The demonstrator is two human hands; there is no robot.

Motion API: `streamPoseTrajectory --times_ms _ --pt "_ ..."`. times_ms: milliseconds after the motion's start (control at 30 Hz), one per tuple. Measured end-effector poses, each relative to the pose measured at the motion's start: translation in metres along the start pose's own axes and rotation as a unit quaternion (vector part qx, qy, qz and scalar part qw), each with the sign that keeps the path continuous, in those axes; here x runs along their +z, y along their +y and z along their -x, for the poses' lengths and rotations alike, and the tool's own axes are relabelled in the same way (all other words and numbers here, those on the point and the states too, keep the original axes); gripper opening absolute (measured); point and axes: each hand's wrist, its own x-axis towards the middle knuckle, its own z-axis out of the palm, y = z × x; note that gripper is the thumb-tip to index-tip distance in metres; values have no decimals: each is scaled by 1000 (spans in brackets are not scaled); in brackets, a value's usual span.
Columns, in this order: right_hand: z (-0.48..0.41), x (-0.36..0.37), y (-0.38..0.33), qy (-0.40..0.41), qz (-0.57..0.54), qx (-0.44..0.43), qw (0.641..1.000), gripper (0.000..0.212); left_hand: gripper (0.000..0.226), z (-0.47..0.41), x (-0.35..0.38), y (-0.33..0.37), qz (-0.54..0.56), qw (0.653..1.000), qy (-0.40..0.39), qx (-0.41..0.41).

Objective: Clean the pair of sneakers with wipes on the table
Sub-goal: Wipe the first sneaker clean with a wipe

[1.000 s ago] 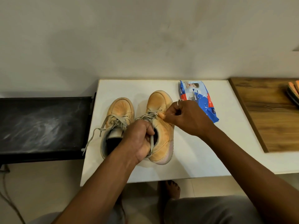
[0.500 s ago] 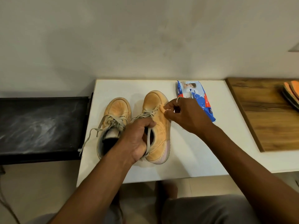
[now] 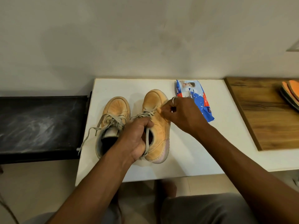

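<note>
forearms [image 3: 100,183]: bare | right hand [image 3: 182,115]: one ring [image 3: 174,101] (silver-toned) | lap: grey cloth [image 3: 210,209]

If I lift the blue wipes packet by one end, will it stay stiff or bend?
The blue, white and red plastic wipes packet looks crinkled and flattened at its near end, so it would probably sag. Its glossy film may be slippery. Lying flat on the white table, it should slide if pushed, not roll.
</note>
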Motion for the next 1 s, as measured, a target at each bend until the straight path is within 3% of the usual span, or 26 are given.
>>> streamPoseTrajectory --times_ms 100,267,433,600,767,933,1000 --pt "-1 0 -1 23 37 -13 999 21 38 0 0 -2 0 1000 6 1" --pt "9 -13 3 -104 -31 -57 992 7 48 -3 -2 -2 3 1000 13 -3" --pt "9 -5 3 -33 -100 -64 992 3 33 -1 1 -2 -1 1000 6 6" --pt "9 -6 -2 -124 -83 -90 985 8 36 -2 -1 -4 5 1000 0 5" --pt "5 1 -1 -25 -33 -77 996 14 29 -2 1 -4 2 1000 10 12" --pt "9 -10 2 -140 -80 -86 983 7 41 -3 0 -4 6 1000 0 10" --pt "10 -8 1 -124 -81 -88 985 6 42 -6 -1 -3 4 1000 3 13"
